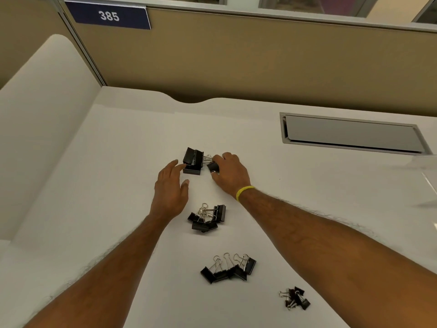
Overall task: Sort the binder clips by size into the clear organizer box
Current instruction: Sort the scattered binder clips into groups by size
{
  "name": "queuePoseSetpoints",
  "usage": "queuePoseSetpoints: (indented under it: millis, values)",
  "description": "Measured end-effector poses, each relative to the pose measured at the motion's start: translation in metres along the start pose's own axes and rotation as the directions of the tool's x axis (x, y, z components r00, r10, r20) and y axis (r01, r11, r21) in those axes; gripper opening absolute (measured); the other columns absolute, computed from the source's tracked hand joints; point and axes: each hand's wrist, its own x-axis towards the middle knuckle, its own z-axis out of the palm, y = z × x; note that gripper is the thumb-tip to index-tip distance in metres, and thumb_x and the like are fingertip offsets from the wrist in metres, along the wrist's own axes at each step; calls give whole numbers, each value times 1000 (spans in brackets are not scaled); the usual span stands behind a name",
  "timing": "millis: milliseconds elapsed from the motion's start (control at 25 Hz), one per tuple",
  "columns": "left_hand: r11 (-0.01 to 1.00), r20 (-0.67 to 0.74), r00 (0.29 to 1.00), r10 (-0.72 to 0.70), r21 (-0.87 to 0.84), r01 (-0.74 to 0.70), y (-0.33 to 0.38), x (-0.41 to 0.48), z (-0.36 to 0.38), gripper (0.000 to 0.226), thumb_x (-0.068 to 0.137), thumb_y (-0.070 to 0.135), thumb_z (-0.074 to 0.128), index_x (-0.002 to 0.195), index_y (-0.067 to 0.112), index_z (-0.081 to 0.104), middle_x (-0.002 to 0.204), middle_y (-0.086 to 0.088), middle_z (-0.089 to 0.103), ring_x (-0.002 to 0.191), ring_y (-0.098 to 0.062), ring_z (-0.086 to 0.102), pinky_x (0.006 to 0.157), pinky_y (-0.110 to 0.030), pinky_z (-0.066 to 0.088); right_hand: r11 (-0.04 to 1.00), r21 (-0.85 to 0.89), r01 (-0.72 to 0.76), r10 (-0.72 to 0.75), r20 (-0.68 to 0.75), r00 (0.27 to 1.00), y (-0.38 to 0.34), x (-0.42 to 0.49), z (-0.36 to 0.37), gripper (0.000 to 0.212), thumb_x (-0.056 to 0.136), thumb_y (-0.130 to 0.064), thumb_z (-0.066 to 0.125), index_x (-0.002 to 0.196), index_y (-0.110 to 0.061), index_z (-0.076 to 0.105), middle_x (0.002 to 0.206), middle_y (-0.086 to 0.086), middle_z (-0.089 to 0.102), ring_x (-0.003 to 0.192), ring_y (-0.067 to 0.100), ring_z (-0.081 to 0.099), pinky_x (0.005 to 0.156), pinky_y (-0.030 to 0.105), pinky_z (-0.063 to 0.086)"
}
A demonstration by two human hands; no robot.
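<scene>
Right hand [230,172] pinches a boxy black metal clip [213,167]; left hand [170,189] loose, fingers straight

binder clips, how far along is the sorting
Done: clips lie grouped by size in four piles, from the largest pile down to the smallest pile. In hand: the right hand pinches a clip at the largest pile; the left hand is open beside it. Left: none shows in the clear box at the right edge.
</scene>
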Motion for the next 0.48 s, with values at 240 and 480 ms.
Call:
queuePoseSetpoints:
  millis: [240, 480]
  values:
    - [996, -5, 996, 87, -24, -87, 9, -2, 6, 42, 95, 23, 52, 135, 14, 48, 146, -5, 43, 133, -24, 38, 108, -43, 34, 991, 122, -60, 62, -15, 998, 16, -3, -11, 36, 81, -19, 60, 116, -15, 60, 106, 12, 60, 103, 31, 50, 80, 37, 46]
    - [983, -9, 993, 121, -135, -121, 35, -1, 13, 40, 95, 20, 54, 134, 14, 48, 143, -3, 45, 132, -17, 38, 107, -30, 30, 824, 545, -156, 259, -117, 959, 26, -21, -19, 23, 72, -15, 72, 95, -16, 70, 87, 1, 70, 82, 18, 64, 73, 26, 54]
